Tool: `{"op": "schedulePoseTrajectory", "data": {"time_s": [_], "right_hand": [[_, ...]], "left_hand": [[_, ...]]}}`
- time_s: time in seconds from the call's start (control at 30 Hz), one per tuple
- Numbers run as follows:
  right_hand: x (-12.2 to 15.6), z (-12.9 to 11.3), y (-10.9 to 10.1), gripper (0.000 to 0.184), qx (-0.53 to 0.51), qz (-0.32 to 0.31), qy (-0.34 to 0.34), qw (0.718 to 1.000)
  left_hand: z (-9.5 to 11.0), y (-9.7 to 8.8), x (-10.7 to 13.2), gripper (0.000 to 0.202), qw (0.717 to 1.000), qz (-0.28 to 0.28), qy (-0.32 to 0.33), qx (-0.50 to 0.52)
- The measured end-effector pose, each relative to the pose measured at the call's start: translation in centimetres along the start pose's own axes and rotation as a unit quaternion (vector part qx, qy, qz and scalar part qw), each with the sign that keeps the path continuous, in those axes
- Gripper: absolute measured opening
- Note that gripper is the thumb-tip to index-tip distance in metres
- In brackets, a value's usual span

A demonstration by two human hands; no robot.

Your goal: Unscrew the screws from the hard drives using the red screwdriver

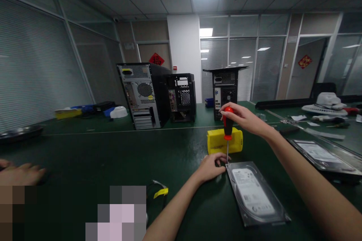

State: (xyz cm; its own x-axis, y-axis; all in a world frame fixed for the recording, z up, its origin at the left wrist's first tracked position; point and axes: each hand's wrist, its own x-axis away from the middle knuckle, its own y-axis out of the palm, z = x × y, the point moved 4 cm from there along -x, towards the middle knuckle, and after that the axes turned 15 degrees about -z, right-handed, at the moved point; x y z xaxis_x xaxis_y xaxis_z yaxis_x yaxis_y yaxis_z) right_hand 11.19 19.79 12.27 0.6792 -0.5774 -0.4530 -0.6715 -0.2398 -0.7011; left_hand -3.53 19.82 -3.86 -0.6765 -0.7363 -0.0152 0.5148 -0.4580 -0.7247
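Observation:
A screwdriver [228, 130] with a red and black handle stands upright, its tip at the upper left corner of a hard drive [253, 192]. My right hand [244, 116] is closed around the top of the handle. The drive lies flat on the green table, its white label facing up. My left hand [212, 165] is curled at that same corner, thumb against the drive's edge and fingers close to the screwdriver's shaft. The exact contact of the fingertips is partly hidden. Just behind stands a yellow plastic box [215, 141].
Three computer cases [144, 94] stand along the back. To the right lies another hard drive [319, 154], with a white cap [329, 101] beyond. A cable with a yellow tag [161, 192] is left of my arm. Another person's hand [22, 173] is at the far left.

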Motion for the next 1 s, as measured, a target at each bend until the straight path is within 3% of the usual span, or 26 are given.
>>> {"op": "schedulePoseTrajectory", "data": {"time_s": [0.27,0.53,0.77,1.0], "right_hand": [[0.1,0.1,0.3,0.038,0.075,0.011,0.020,0.997],[-0.1,1.1,0.5,0.043,-0.001,0.014,-0.013,1.000],[-0.3,1.1,0.2,0.026,0.058,0.073,-0.013,0.996],[-0.5,1.4,0.7,0.037,-0.089,0.014,-0.043,0.995]], "left_hand": [[-0.1,0.3,-0.2,0.033,0.995,-0.012,0.024,0.094],[-0.5,0.2,-0.5,0.030,0.991,-0.010,0.023,0.133],[-0.6,0.2,-0.6,0.029,0.990,-0.011,0.033,0.134],[0.1,-0.3,-0.3,0.034,0.994,0.009,0.036,0.100]]}}
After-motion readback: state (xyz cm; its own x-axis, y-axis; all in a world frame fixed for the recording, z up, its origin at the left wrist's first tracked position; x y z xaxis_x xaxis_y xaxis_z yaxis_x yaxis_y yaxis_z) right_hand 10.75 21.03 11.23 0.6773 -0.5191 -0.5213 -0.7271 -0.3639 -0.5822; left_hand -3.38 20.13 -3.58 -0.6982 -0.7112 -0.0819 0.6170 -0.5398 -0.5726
